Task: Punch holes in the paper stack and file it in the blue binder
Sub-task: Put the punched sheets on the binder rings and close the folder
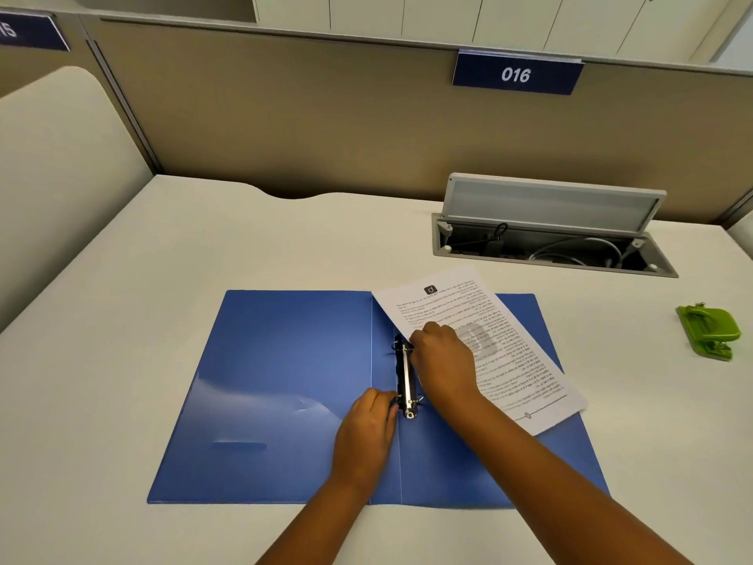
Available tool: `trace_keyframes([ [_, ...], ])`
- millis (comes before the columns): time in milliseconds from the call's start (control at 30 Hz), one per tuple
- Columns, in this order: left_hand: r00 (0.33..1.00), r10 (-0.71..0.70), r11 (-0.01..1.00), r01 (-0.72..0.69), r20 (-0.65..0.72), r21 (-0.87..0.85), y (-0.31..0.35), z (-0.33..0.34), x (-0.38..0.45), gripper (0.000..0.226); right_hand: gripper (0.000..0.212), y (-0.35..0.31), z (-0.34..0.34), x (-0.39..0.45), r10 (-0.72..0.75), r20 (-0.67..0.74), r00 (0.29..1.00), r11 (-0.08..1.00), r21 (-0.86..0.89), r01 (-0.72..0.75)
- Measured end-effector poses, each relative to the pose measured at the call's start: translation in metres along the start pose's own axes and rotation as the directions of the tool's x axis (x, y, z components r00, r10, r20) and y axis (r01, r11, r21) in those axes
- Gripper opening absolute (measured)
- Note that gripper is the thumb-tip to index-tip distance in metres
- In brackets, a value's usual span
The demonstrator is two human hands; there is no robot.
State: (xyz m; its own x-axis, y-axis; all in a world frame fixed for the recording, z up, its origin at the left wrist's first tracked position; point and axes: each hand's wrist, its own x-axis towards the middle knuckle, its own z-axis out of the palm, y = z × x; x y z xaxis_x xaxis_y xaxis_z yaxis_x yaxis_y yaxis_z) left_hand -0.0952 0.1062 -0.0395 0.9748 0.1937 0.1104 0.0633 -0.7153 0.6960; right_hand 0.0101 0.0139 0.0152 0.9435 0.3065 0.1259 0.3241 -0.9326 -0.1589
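The blue binder [277,381] lies open and flat on the white desk, its metal ring mechanism [406,381] standing along the spine. A printed paper stack [501,320] rests askew on the binder's right half, its left edge near the rings. My right hand [444,360] lies over the paper's left edge, fingers curled at the upper ring. My left hand [366,430] sits on the binder with its fingertips at the lower end of the ring mechanism. What the fingertips of either hand pinch is hidden.
A green hole punch [709,330] sits at the desk's right edge. An open cable tray [550,246] with a raised lid is sunk into the desk behind the binder. A beige partition with a "016" sign [516,74] runs along the back.
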Motion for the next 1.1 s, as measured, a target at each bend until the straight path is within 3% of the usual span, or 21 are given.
trace_keyframes([
  [500, 0.998, 0.028, 1.000, -0.029, -0.060, -0.009, -0.004, 0.005, -0.001, 0.024, 0.063, -0.001, -0.001, -0.005, -0.165, 0.086, 0.982, 0.967, -0.180, 0.178],
  [700, 0.998, 0.016, 1.000, -0.017, -0.062, -0.022, -0.005, 0.005, -0.001, 0.025, 0.052, -0.008, 0.001, 0.003, -0.202, 0.061, 0.977, 0.939, -0.271, 0.211],
  [867, 0.996, 0.008, 0.999, -0.011, -0.084, -0.031, -0.008, 0.008, -0.001, 0.021, 0.047, -0.014, -0.004, 0.007, -0.182, 0.129, 0.975, 0.918, -0.333, 0.216],
  [933, 0.996, 0.006, 0.999, -0.010, -0.086, -0.048, -0.008, 0.009, -0.001, 0.021, 0.038, -0.010, -0.002, 0.008, -0.195, 0.160, 0.968, 0.943, -0.240, 0.230],
  [1100, 0.996, 0.012, 0.998, -0.017, -0.091, -0.056, -0.010, 0.009, -0.001, 0.019, 0.053, -0.010, 0.000, 0.008, -0.203, 0.135, 0.970, 0.939, -0.254, 0.232],
])
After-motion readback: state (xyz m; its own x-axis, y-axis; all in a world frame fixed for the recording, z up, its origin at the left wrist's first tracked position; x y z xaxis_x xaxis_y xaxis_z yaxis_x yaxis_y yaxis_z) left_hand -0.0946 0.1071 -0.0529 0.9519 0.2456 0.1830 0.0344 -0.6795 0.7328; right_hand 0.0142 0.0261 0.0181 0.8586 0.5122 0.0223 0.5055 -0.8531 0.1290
